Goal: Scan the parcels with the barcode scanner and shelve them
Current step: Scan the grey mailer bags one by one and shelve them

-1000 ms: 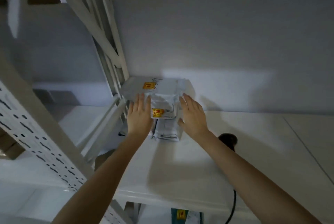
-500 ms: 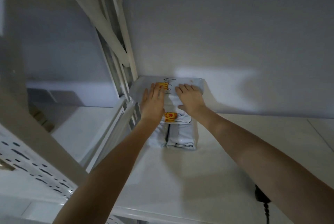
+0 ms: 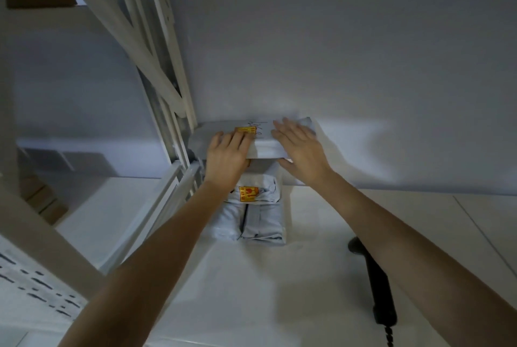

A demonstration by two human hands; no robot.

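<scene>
Shelf unit: white shelf board (image 3: 279, 299) fills the lower frame, pale back wall (image 3: 349, 66) behind it, perforated steel upright (image 3: 36, 285) at 8 o'clock, diagonal braces running up toward 11 o'clock.

Upper parcel (image 3: 263, 139): grey mailer bag, flat, lying at 12 o'clock from the wrists, hard against the back wall. Long axis runs 9-to-3, crosswise to both forearms. Yellow sticker (image 3: 246, 130) and handwriting on its top face.

Lower parcel (image 3: 251, 215): grey bag, folded, seam down the middle, long axis 12-to-6. It rests on the shelf board; its far end sits under the upper parcel. It carries its own yellow label.

Barcode scanner (image 3: 375, 285): black, lying on the shelf board at 4 o'clock from the parcels, well apart from them, coiled cord trailing off the lower edge. Neither hand touches it.

Right hand (image 3: 300, 145): fingers straight and slightly spread over the top of the upper parcel, thumb tucked under its near edge, so it holds the bag's right end.

Left hand (image 3: 225, 162): fingers together, laid flat over the near-left edge of the same parcel; thumb position cannot be told.

Judgement: shelving step, parcel being seated on the stack. Both hands are equally near; any squaring push goes toward 12 o'clock, across the bag's long axis.
</scene>
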